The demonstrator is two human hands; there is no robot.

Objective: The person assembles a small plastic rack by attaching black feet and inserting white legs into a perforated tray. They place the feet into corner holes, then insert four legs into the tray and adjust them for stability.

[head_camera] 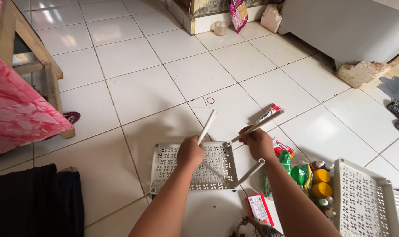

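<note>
White perforated shelf tray (188,169) lies flat on the tiled floor (142,87), lower centre of frame, with corner sockets up. One white tube (249,173) is already stood, tilted, in the tray's lower right corner socket. A second white tube (207,126) is gripped in the left hand (190,151) — grip closed in a fist round its lower end, tube slanting up toward frame centre, lower end just above the tray's upper edge. A third white tube (257,126) is pinched in the right hand (257,141), fingers wrapped round its lower part, tube angled up to the right, over the tray's upper right corner.

Judged step: tubes being seated into corner sockets. To be done well, each tube should be brought upright before pressing, lined up square with the socket hole and pushed straight down — the tilted one likely needs straightening too.

Right of the tray, a cluster of toiletries: red-and-white toothpaste tube (268,113) on the floor above the right hand, green sachets (298,173), yellow-capped bottles (321,182). A small red box (259,209) lies at the bottom centre. A second white tray (366,197) sits at lower right. Pink patterned cloth (15,105) over a wooden frame is at the left edge, dark fabric (32,202) at lower left.
</note>
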